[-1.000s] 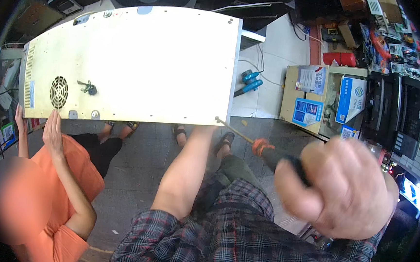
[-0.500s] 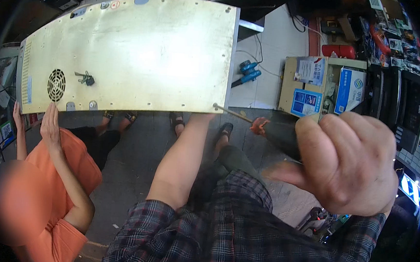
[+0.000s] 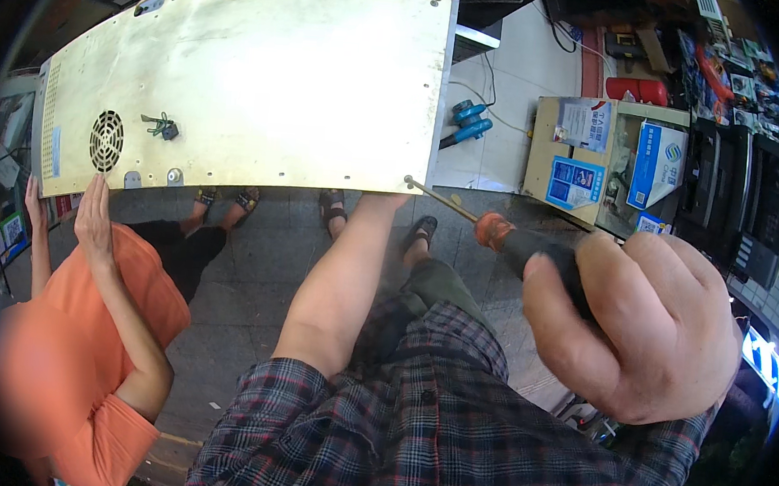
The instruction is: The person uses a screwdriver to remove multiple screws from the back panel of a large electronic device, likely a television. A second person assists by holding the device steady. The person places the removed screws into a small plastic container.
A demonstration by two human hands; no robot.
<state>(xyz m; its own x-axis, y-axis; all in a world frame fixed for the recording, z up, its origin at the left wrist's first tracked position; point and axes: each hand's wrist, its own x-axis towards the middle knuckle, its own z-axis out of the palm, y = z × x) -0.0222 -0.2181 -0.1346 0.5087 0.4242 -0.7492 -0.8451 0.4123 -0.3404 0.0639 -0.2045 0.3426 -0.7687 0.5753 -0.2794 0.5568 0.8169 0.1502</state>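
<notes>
A large pale metal panel (image 3: 301,83), the broad face of a cabinet or case, stretches across the upper left. My right hand (image 3: 641,324) is closed round the dark handle of a screwdriver (image 3: 534,249), which has an orange-red collar. The screwdriver's tip meets a screw (image 3: 409,182) at the panel's near right corner. Below that corner, my left hand (image 3: 391,202) reaches under the near edge, its fingers hidden behind the panel. On the panel's left part are a round vent grille (image 3: 106,140) and a short black cable end (image 3: 164,127).
At left, a person in an orange shirt (image 3: 124,288) holds flattened hands against the panel's near edge. To the right stand a cardboard box (image 3: 540,154), a black printer (image 3: 762,206) and a red cylinder (image 3: 637,91). A blue blower (image 3: 467,125) lies beyond the panel.
My right thumb has moved from stretched out below the handle to pressed along it. The panel sits slightly higher in view. The screwdriver tip stays at the same corner screw.
</notes>
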